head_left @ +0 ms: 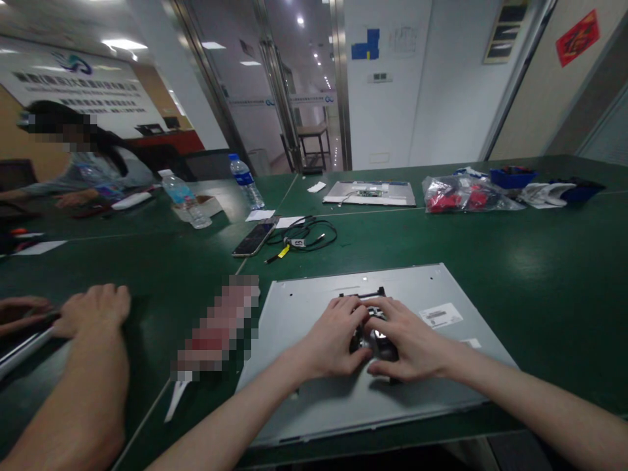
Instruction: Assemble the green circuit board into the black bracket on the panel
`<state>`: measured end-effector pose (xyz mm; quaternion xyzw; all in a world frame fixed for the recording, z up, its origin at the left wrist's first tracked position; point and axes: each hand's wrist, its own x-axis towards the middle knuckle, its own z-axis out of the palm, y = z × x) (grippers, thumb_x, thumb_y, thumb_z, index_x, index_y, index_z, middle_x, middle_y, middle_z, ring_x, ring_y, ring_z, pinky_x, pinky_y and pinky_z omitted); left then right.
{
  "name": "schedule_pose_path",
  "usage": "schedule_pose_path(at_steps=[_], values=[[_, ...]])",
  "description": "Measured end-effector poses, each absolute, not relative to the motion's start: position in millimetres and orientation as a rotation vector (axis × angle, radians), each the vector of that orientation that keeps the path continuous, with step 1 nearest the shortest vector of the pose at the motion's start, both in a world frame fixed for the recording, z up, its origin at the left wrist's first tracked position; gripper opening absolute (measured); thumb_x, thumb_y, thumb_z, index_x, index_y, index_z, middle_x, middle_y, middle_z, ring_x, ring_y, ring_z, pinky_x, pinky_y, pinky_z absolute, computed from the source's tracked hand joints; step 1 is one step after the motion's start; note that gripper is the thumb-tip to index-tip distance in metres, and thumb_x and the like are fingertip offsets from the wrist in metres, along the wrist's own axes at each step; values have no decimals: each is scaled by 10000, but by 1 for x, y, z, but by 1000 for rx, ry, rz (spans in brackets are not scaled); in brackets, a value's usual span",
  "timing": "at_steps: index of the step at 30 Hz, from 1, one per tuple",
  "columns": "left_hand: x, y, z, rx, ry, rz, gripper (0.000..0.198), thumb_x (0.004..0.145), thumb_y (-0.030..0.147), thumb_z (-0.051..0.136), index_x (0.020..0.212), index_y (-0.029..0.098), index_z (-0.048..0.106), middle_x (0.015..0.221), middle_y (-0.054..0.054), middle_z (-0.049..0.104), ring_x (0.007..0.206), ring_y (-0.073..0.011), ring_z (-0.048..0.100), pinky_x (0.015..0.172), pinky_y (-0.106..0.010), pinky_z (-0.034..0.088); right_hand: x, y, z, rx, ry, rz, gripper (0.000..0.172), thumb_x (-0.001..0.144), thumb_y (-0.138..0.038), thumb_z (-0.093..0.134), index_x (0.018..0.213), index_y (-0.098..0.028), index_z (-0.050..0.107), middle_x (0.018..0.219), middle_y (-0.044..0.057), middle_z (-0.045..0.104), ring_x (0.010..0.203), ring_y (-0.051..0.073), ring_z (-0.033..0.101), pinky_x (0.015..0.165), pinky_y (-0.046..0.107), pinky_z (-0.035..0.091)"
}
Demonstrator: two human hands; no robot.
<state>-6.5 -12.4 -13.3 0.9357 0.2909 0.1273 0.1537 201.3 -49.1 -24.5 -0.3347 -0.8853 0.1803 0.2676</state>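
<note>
A flat grey metal panel (314, 297), like the back of a display screen, lies on the green table in front of me. A black bracket-like part (385, 350) with shiny metal bits rests near the panel's middle. My left hand (338, 333) grips its left side, fingers bent over the top and thumb low in front. From the other side my right hand (412, 340) closes around it, with its fingertips close to those of the left. Much of the black part is hidden under both hands. White labels (440, 315) stick to the panel right of my hand.
Left of the panel lies a pixelated reddish item (218, 330). Beyond are a phone (255, 237), a coiled black cable (314, 245), water bottles (245, 180), another panel (370, 193) and plastic bags (461, 194). Another person's arm (93, 373) is at left; someone sits farther back.
</note>
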Motion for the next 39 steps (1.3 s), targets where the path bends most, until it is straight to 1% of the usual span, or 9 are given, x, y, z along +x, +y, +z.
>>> schedule_pose_path(at_steps=[3,5,8,11,19,23,32,35,39], values=[[-7,-12,-13,2682,829,367,427,732,345,705,1101,196,552,1117,-108,549,1042,-307,499,953,-492,391,201,-48,-27,-923,-2363,452,257,854,-314,665,1067,-201,575,1376,119,476,1255,272,441,1046,473,394],[-7,-12,-12,2678,830,356,441,725,333,720,1109,198,551,1121,-105,551,1054,-304,497,961,-486,388,201,-47,-30,-927,-2349,423,203,871,-238,631,1065,-204,579,1356,112,498,1234,263,462,1030,474,408],[-7,-12,-10,2670,823,340,531,677,322,765,1144,204,543,1138,-100,552,1071,-307,492,970,-487,387,201,-46,-34,-915,-2344,400,270,839,-172,634,1100,-210,577,1350,110,506,1228,270,471,1011,483,424],[-7,-12,-9,2664,817,340,567,674,365,781,1164,210,540,1149,-101,552,1068,-313,495,972,-501,385,201,-45,-36,-913,-2345,402,318,818,-167,648,1123,-210,571,1354,114,504,1233,277,468,1010,487,427],[-7,-11,-9,2644,807,375,495,734,430,735,1129,215,528,1134,-101,561,1061,-309,503,957,-499,395,202,-45,-35,-948,-2382,422,424,794,-176,652,1197,-202,523,1367,141,489,1250,291,451,1000,489,436],[-7,-11,-10,2642,807,383,476,747,443,715,1116,212,525,1126,-98,560,1049,-303,505,945,-493,396,202,-45,-37,-947,-2381,419,407,799,-188,655,1185,-199,527,1367,142,485,1246,291,451,1001,486,435],[-7,-10,-13,2635,805,379,489,717,389,719,1105,199,489,1088,-90,553,1002,-287,514,905,-467,408,203,-46,-32,-978,-2375,395,395,799,-231,644,1180,-195,542,1357,134,490,1220,292,472,1012,487,426],[-8,-9,-13,2648,790,368,441,715,360,710,1063,203,490,1083,-87,552,1018,-293,511,910,-467,406,204,-47,-29,-982,-2357,392,389,801,-246,648,1173,-200,546,1343,131,503,1202,291,486,1002,486,433],[-8,-9,-13,2661,788,373,403,715,335,700,1045,206,507,1096,-88,551,1043,-299,506,929,-475,400,204,-46,-31,-981,-2329,394,281,838,-240,629,1112,-215,568,1334,108,517,1213,270,480,1005,469,432]])
